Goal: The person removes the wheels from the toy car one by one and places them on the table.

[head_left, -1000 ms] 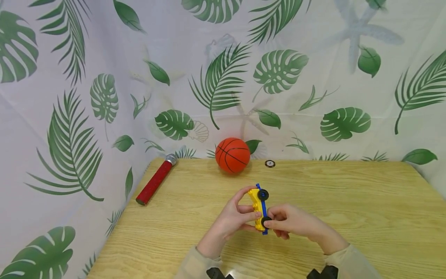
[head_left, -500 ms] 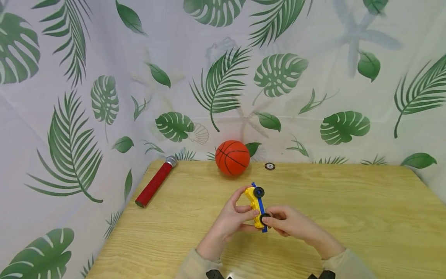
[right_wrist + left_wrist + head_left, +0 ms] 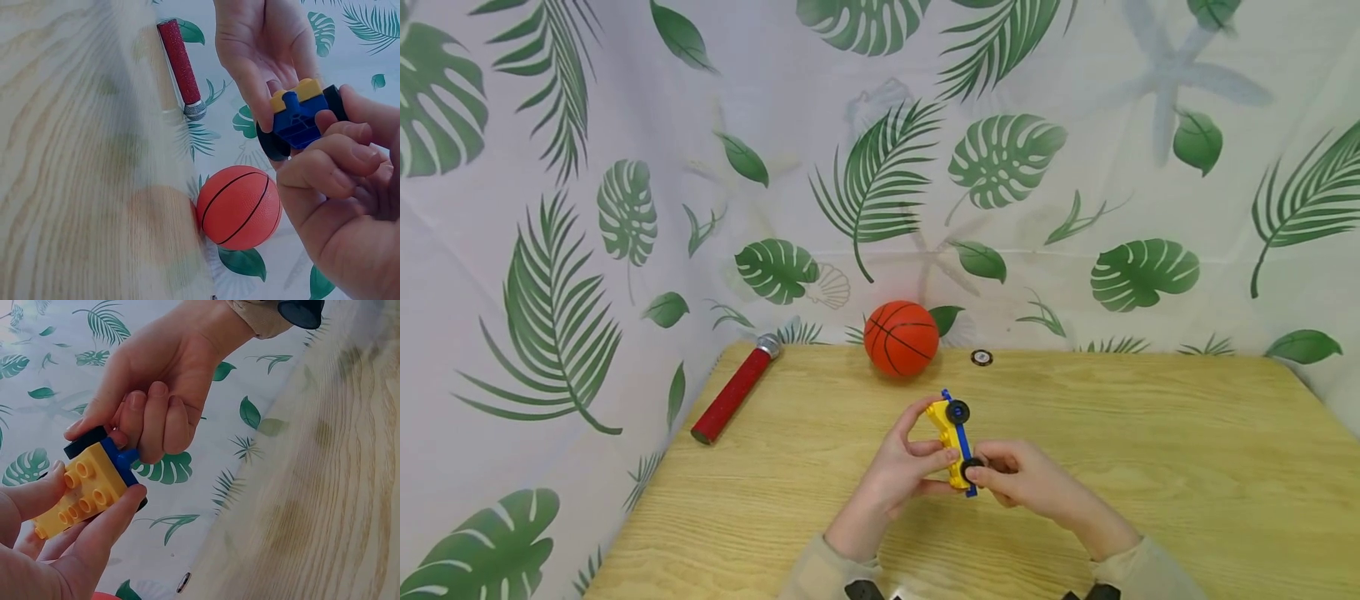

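A yellow and blue toy car (image 3: 959,442) with black wheels is held above the table, turned on its side in the head view. My left hand (image 3: 901,471) grips its yellow body between thumb and fingers. With thumb and index finger, my right hand (image 3: 1030,479) pinches the near black wheel (image 3: 972,470). In the left wrist view, studs show on the yellow body (image 3: 84,490), and the right hand (image 3: 162,394) has its other fingers curled. The right wrist view shows the car's blue end (image 3: 299,122) between both hands.
An orange basketball (image 3: 901,338) sits at the table's back edge. Right of it lies a small round black-and-white chip (image 3: 981,357). A red microphone (image 3: 737,392) lies along the left edge of the wooden table (image 3: 1150,433). A leaf-patterned cloth (image 3: 1030,275) hangs behind.
The toy car has tilted slightly, its far end shifting left. Both hands keep their hold on it, and the right thumb has moved a little left with the wheel.
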Demonstrator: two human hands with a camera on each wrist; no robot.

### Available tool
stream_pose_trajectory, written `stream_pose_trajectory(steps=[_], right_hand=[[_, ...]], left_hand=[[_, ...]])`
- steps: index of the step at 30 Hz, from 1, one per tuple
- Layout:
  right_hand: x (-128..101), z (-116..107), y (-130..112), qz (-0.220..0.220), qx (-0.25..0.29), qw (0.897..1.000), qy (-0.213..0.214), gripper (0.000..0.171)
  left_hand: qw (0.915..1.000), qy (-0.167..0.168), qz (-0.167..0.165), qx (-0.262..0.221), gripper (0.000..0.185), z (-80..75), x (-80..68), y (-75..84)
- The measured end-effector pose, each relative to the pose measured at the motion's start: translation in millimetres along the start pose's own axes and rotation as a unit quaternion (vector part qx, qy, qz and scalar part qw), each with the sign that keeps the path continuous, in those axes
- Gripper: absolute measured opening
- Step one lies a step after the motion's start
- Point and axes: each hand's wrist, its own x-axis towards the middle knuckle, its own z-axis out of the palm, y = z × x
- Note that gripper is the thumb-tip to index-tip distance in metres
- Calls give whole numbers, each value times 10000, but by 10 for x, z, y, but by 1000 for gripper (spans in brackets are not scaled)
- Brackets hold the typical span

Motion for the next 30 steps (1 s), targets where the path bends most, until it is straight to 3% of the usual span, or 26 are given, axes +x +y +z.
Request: stream_pose_trajectory(steps=[9,30], right_hand=[[6,31,-16,97,-93,9998,149,27],[31,27,-7,-72,-912,9946,495,23]], left_hand=[[9999,97,0,-76,69,5,-32,15],[9997,153,182,-9,66,16,4,39]])
